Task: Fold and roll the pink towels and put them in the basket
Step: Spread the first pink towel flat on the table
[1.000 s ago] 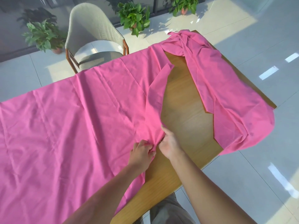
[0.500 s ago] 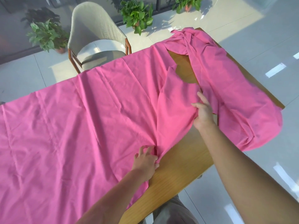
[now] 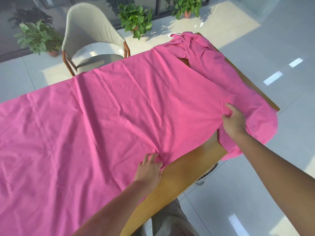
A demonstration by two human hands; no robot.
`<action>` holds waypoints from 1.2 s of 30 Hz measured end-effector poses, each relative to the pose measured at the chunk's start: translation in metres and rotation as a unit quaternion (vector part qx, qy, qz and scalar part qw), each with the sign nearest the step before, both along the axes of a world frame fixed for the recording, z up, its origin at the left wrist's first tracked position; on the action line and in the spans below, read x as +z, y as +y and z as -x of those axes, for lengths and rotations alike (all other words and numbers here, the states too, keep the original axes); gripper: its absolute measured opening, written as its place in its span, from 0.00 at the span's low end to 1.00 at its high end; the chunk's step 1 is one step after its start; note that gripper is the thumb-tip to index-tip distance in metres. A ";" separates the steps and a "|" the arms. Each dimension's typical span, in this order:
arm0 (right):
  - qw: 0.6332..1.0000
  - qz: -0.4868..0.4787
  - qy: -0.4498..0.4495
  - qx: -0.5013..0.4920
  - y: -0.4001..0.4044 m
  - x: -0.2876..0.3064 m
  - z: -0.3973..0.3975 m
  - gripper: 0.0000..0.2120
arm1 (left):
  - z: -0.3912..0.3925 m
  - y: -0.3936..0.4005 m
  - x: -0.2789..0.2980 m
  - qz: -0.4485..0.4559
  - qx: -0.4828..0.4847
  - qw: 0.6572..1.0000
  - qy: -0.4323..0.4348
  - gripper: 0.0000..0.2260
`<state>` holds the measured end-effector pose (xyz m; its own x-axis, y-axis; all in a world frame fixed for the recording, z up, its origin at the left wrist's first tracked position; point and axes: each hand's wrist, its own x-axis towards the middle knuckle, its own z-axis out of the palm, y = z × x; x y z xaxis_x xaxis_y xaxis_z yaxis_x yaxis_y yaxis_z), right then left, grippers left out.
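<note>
Pinching the cloth at its near edge, the left hand [image 3: 148, 169] has its fingers curled into a small bunch of the pink towel [image 3: 105, 120], anchoring it by the near edge of the table [image 3: 180, 176]. The right hand [image 3: 233, 120], arm extended, grips a fold of the same cloth near the table's right end, fingers curled round it. Towel lies spread over most of the surface, reaching the far edge and running out of view to the left; a second bunched pink mass [image 3: 201, 46] sits at the far right corner and drapes over the right end. No basket in view. Judged step: spreading and flattening ahead of the first fold. Next move likely calls for squaring the right-hand edge and locating two corners before doubling it over. Against the frame half a second back: right hand has carried the cloth further right, covering nearly all the bare wood that showed mid-table; left hand holds its place. Chair [image 3: 92, 36] and potted plants [image 3: 136, 19] stand beyond the far edge.
</note>
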<state>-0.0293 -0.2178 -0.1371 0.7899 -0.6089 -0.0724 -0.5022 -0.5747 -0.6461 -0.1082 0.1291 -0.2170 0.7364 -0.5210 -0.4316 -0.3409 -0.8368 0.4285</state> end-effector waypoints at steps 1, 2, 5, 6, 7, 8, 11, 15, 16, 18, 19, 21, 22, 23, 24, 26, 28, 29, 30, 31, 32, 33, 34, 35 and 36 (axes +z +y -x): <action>1.000 0.021 0.010 0.004 -0.003 0.002 0.005 0.26 | 0.005 -0.002 0.000 0.003 -0.008 1.000 -0.006 0.12; 0.999 0.044 0.022 0.013 -0.006 0.003 0.009 0.26 | 0.010 -0.004 0.000 0.004 -0.015 1.000 -0.012 0.12; 0.993 0.098 0.054 0.044 -0.014 0.004 0.018 0.26 | 0.023 -0.008 0.004 0.012 -0.015 1.000 -0.022 0.12; 0.990 0.112 0.058 0.053 -0.017 0.003 0.022 0.26 | 0.027 -0.008 0.005 0.013 -0.012 1.000 -0.026 0.12; 0.988 0.123 0.062 0.065 -0.020 0.001 0.025 0.25 | 0.030 -0.009 0.006 0.012 -0.008 1.000 -0.027 0.12; 0.987 0.125 0.065 0.078 -0.023 -0.001 0.030 0.24 | 0.033 -0.010 0.008 0.010 -0.004 1.000 -0.026 0.12; 0.984 0.122 0.075 0.106 -0.032 -0.015 0.042 0.22 | 0.039 -0.018 0.008 -0.003 0.018 1.000 -0.006 0.11; 0.980 0.131 0.099 0.115 -0.048 -0.034 0.052 0.24 | 0.050 -0.038 0.002 -0.033 0.038 0.998 0.033 0.13; 0.979 0.132 0.106 0.113 -0.052 -0.038 0.055 0.25 | 0.054 -0.044 0.000 -0.041 0.043 0.998 0.036 0.13; 0.978 0.134 0.115 0.112 -0.057 -0.043 0.066 0.27 | 0.061 -0.056 -0.002 -0.061 0.044 0.997 0.034 0.14; 0.978 0.133 0.113 0.116 -0.059 -0.046 0.073 0.28 | 0.065 -0.061 -0.003 -0.071 0.044 0.996 0.032 0.14; 0.975 0.135 0.109 0.141 -0.065 -0.053 0.088 0.29 | 0.074 -0.071 -0.006 -0.082 0.049 0.995 0.024 0.14; 0.972 0.136 0.112 0.153 -0.068 -0.057 0.096 0.29 | 0.079 -0.074 -0.006 -0.084 0.052 0.995 0.023 0.15; 0.971 0.134 0.117 0.159 -0.071 -0.061 0.102 0.29 | 0.085 -0.077 -0.006 -0.090 0.054 0.994 0.023 0.15; 0.970 0.132 0.123 0.160 -0.074 -0.065 0.108 0.29 | 0.091 -0.079 -0.006 -0.101 0.054 0.993 0.023 0.16; 0.970 0.129 0.135 0.157 -0.080 -0.072 0.118 0.28 | 0.103 -0.085 -0.006 -0.119 0.054 0.991 0.027 0.18; 0.972 0.114 0.143 0.150 -0.084 -0.077 0.126 0.28 | 0.112 -0.088 -0.004 -0.122 0.058 0.990 0.032 0.18; 0.973 0.105 0.145 0.142 -0.085 -0.079 0.129 0.28 | 0.115 -0.088 -0.003 -0.116 0.058 0.991 0.034 0.17; 0.975 0.099 0.148 0.130 -0.085 -0.080 0.131 0.27 | 0.116 -0.088 -0.001 -0.103 0.061 0.992 0.036 0.14; 0.976 0.101 0.152 0.117 -0.082 -0.081 0.132 0.27 | 0.117 -0.085 0.000 -0.081 0.072 0.994 0.036 0.12; 0.975 0.112 0.158 0.109 -0.078 -0.080 0.132 0.28 | 0.117 -0.082 0.002 -0.057 0.090 0.994 0.034 0.12; 0.972 0.128 0.161 0.112 -0.073 -0.080 0.131 0.29 | 0.117 -0.076 0.004 -0.039 0.114 0.992 0.026 0.13; 0.968 0.142 0.162 0.126 -0.066 -0.081 0.130 0.31 | 0.118 -0.067 0.006 -0.028 0.143 0.989 0.014 0.15; 0.964 0.152 0.160 0.149 -0.058 -0.081 0.128 0.31 | 0.120 -0.056 0.008 -0.024 0.175 0.984 0.003 0.16; 0.958 0.158 0.159 0.178 -0.048 -0.082 0.126 0.31 | 0.122 -0.042 0.010 -0.026 0.209 0.978 -0.007 0.17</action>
<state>-0.1554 -0.2659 -0.2190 0.9201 -0.3364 -0.2005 -0.3809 -0.8876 -0.2590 -0.2301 0.0873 -0.2071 0.8860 -0.1516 -0.4382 0.0298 -0.9245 0.3800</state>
